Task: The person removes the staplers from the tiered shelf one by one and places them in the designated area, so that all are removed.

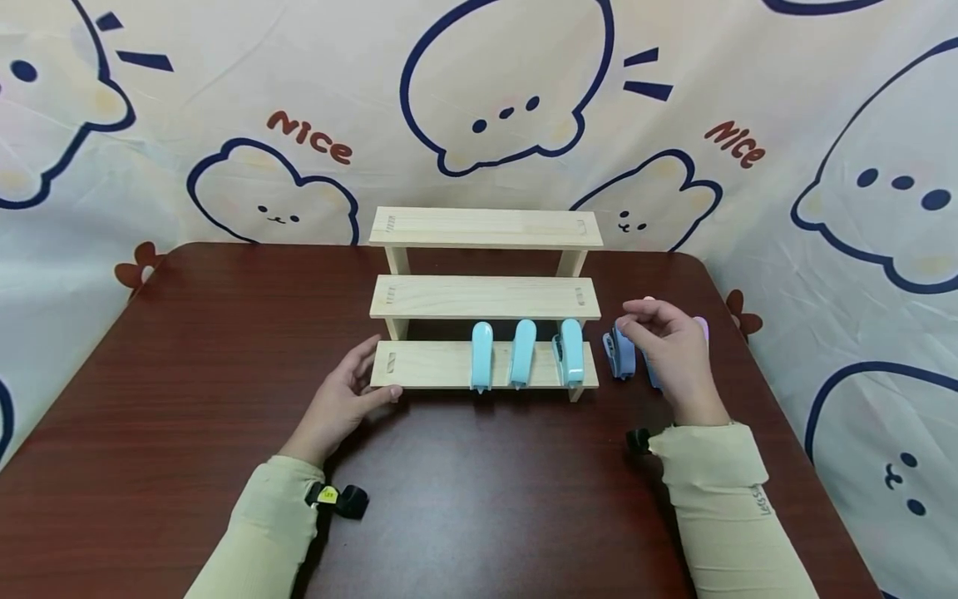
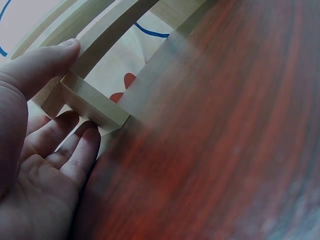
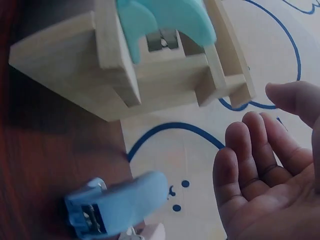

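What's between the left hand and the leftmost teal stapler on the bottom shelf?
In the head view, only a bare stretch of the bottom shelf lies between the left hand and that leftmost teal stapler.

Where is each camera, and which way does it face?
Head: on the head, facing forward and down at the shelf; left hand, right hand and sleeves show.
Left wrist: sits there, facing the shelf's left end; left hand shows.
Right wrist: sits there, facing the shelf's right end and a blue stapler; right hand shows.
Shared by head and right wrist: shelf, right hand.
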Demonstrator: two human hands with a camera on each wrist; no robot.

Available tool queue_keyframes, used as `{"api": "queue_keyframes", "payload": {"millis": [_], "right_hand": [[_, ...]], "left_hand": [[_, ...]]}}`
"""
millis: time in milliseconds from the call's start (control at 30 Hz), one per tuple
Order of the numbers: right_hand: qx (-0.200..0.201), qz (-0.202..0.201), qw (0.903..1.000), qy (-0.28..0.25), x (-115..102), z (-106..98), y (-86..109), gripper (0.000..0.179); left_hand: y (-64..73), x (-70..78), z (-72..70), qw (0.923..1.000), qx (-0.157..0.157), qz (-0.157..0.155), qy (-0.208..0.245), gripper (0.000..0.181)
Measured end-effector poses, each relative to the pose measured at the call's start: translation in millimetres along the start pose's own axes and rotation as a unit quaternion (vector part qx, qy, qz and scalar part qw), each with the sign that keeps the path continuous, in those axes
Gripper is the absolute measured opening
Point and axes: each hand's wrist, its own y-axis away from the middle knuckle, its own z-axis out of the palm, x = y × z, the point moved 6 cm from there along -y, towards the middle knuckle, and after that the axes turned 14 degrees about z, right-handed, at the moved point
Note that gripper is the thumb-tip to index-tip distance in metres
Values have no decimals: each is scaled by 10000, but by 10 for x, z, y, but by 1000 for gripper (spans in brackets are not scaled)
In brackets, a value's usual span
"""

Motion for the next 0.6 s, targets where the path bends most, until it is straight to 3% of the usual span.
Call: {"api": "queue_keyframes", "payload": {"millis": [333, 600], "right_hand": [[-558, -3, 9982, 221, 38, 237, 14, 31], [-718, 243, 9963, 417, 76, 345, 37, 33]], "left_hand": [[7, -6, -5, 10000, 20, -21, 8, 92], [3, -2, -12, 10000, 8, 25, -18, 91]]}}
